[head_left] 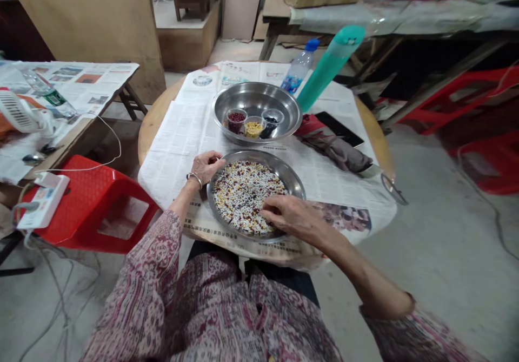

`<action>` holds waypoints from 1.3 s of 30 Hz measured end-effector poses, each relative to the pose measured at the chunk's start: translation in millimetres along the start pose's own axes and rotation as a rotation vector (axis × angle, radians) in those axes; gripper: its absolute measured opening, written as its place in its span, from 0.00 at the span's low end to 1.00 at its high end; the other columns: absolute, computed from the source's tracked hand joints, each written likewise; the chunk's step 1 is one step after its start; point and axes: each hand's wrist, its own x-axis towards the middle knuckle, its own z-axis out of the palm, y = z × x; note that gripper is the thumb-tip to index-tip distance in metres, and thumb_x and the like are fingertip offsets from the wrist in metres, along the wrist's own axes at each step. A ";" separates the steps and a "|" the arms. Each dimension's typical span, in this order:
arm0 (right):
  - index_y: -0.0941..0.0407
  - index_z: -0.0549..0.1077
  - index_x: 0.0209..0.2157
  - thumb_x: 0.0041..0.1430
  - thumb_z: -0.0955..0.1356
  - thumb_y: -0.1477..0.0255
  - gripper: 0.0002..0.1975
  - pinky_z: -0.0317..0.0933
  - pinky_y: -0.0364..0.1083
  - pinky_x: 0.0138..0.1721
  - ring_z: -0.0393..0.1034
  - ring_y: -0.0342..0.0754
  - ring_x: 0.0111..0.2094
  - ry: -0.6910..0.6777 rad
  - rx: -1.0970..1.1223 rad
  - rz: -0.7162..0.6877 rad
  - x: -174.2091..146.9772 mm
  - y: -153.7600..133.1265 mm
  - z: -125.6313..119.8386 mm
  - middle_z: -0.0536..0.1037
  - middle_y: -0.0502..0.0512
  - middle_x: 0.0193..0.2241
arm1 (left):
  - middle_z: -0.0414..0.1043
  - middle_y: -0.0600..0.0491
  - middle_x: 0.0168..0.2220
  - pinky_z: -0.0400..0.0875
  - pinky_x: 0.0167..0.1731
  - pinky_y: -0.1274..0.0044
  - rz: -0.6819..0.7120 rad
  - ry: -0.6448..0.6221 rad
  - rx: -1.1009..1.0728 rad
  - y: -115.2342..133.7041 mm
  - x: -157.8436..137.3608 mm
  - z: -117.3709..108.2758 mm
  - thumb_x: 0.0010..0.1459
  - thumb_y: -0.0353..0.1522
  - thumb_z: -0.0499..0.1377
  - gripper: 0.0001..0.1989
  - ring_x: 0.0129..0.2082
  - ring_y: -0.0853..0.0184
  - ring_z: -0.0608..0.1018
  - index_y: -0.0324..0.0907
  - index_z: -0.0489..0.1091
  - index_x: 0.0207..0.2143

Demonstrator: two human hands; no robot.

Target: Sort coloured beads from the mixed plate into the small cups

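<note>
A shallow round metal pan (298,181) lies on the newspaper-covered table, holding a mix of white rice, yellow kernels, dark red beans and black beans (245,194). My left hand (206,167), with a bracelet at the wrist, is closed at the pan's upper left rim. Over the right side of the grains, my right hand (286,213) has thumb and fingers pinched together; what lies between them is too small to make out. Behind stands a deeper metal basin (259,89) with three clear cups: red beans (235,121), yellow kernels (253,129) and black beans (271,124).
Right of the basin are a water bottle (299,67), a tall green container (332,67), a folded umbrella (334,148) and a dark phone or tablet (339,128). A red stool (97,205) with a power strip (44,199) stands left. Another newspaper-covered table (101,75) is beyond it.
</note>
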 end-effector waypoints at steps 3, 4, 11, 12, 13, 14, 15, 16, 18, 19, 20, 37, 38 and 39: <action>0.54 0.77 0.35 0.59 0.64 0.72 0.09 0.64 0.47 0.37 0.73 0.48 0.33 0.129 0.072 0.056 14.5 12.2 3.7 0.80 0.54 0.33 | 0.65 0.59 0.20 0.60 0.24 0.80 -0.009 -0.004 -0.004 1.4 -0.2 -0.6 0.48 0.39 0.61 0.11 0.23 0.73 0.64 0.40 0.74 0.28; 0.54 0.77 0.38 0.59 0.64 0.72 0.11 0.65 0.48 0.39 0.73 0.49 0.35 0.201 0.072 0.091 21.2 18.9 5.6 0.80 0.56 0.36 | 0.65 0.59 0.20 0.60 0.24 0.80 -0.012 -0.004 -0.005 1.7 -0.3 -0.7 0.48 0.39 0.61 0.11 0.23 0.73 0.64 0.40 0.74 0.28; 0.57 0.76 0.45 0.59 0.62 0.74 0.15 0.65 0.53 0.48 0.71 0.54 0.43 0.439 0.019 0.107 54.6 24.4 25.7 0.76 0.61 0.40 | 0.65 0.59 0.20 0.61 0.25 0.81 0.001 -0.001 0.015 0.3 -0.8 -0.8 0.49 0.37 0.62 0.09 0.23 0.73 0.65 0.40 0.74 0.29; 0.56 0.76 0.45 0.59 0.62 0.74 0.15 0.65 0.53 0.48 0.70 0.54 0.42 0.438 0.044 0.064 56.0 16.1 29.3 0.76 0.60 0.40 | 0.65 0.60 0.20 0.61 0.25 0.81 0.003 -0.001 0.015 -0.1 -0.8 -0.7 0.50 0.37 0.62 0.09 0.23 0.73 0.65 0.40 0.75 0.29; 0.55 0.75 0.45 0.60 0.62 0.74 0.15 0.65 0.53 0.48 0.70 0.53 0.42 0.425 0.075 0.020 56.9 6.4 32.8 0.76 0.60 0.39 | 0.65 0.60 0.20 0.61 0.25 0.81 0.004 -0.001 0.014 -0.4 -0.7 -0.6 0.50 0.37 0.62 0.09 0.23 0.73 0.65 0.40 0.75 0.29; 0.55 0.75 0.45 0.60 0.62 0.74 0.14 0.65 0.53 0.48 0.69 0.53 0.42 0.403 0.107 -0.019 57.5 -3.9 36.2 0.75 0.59 0.39 | 0.65 0.60 0.20 0.61 0.25 0.81 0.005 0.000 0.012 -0.5 -0.6 -0.5 0.49 0.37 0.62 0.09 0.23 0.73 0.65 0.40 0.75 0.29; 0.55 0.75 0.45 0.61 0.63 0.74 0.14 0.65 0.53 0.47 0.69 0.52 0.42 0.373 0.132 -0.051 58.0 -14.3 39.2 0.74 0.59 0.39 | 0.65 0.60 0.20 0.61 0.25 0.80 0.005 0.001 0.010 -0.6 -0.5 -0.4 0.49 0.37 0.62 0.09 0.23 0.73 0.65 0.40 0.75 0.29; 0.55 0.74 0.45 0.61 0.63 0.74 0.13 0.65 0.52 0.47 0.68 0.52 0.42 0.342 0.154 -0.077 58.5 -24.3 41.9 0.74 0.59 0.39 | 0.64 0.60 0.20 0.61 0.25 0.80 0.004 0.001 0.007 -0.5 -0.5 -0.4 0.49 0.37 0.62 0.09 0.23 0.73 0.65 0.40 0.74 0.29; 0.55 0.74 0.45 0.62 0.63 0.74 0.12 0.65 0.51 0.47 0.68 0.51 0.42 0.289 0.184 -0.118 59.3 -41.6 46.1 0.73 0.58 0.39 | 0.64 0.60 0.20 0.61 0.25 0.80 0.000 -0.002 -0.001 -0.1 -0.5 -0.3 0.49 0.37 0.62 0.09 0.23 0.73 0.65 0.40 0.74 0.29; 0.56 0.73 0.46 0.63 0.63 0.74 0.12 0.65 0.50 0.47 0.68 0.50 0.43 0.268 0.195 -0.139 59.4 -48.4 47.5 0.72 0.58 0.40 | 0.65 0.59 0.20 0.61 0.26 0.80 -0.002 -0.002 -0.005 0.2 -0.6 -0.3 0.49 0.37 0.62 0.09 0.23 0.73 0.65 0.40 0.74 0.29; 0.56 0.73 0.46 0.63 0.63 0.74 0.12 0.65 0.50 0.48 0.67 0.50 0.43 0.247 0.204 -0.165 58.8 -53.9 48.2 0.72 0.59 0.40 | 0.65 0.59 0.20 0.61 0.26 0.80 -0.004 -0.004 -0.008 0.5 -0.7 -0.3 0.49 0.37 0.62 0.09 0.23 0.73 0.65 0.40 0.74 0.29; 0.56 0.76 0.34 0.59 0.62 0.78 0.11 0.63 0.46 0.38 0.71 0.48 0.34 -0.056 0.163 -0.109 0.2 -14.0 -6.4 0.77 0.56 0.33 | 0.64 0.60 0.19 0.60 0.26 0.80 -0.011 0.005 0.005 3.5 -2.1 0.5 0.49 0.36 0.62 0.09 0.23 0.73 0.65 0.39 0.75 0.29; 0.56 0.77 0.33 0.59 0.62 0.78 0.12 0.63 0.46 0.37 0.71 0.47 0.33 -0.155 0.177 -0.105 -1.8 -19.1 -7.5 0.78 0.55 0.31 | 0.64 0.60 0.19 0.60 0.26 0.80 -0.015 0.005 0.003 3.7 -2.2 0.4 0.49 0.36 0.62 0.08 0.23 0.73 0.65 0.39 0.75 0.29; 0.55 0.78 0.33 0.59 0.62 0.78 0.12 0.62 0.45 0.36 0.71 0.46 0.31 -0.244 0.185 -0.100 -3.6 -24.5 -7.7 0.79 0.53 0.30 | 0.64 0.60 0.19 0.60 0.26 0.80 -0.018 0.003 -0.002 3.8 -2.1 0.5 0.49 0.36 0.62 0.08 0.23 0.73 0.65 0.39 0.75 0.29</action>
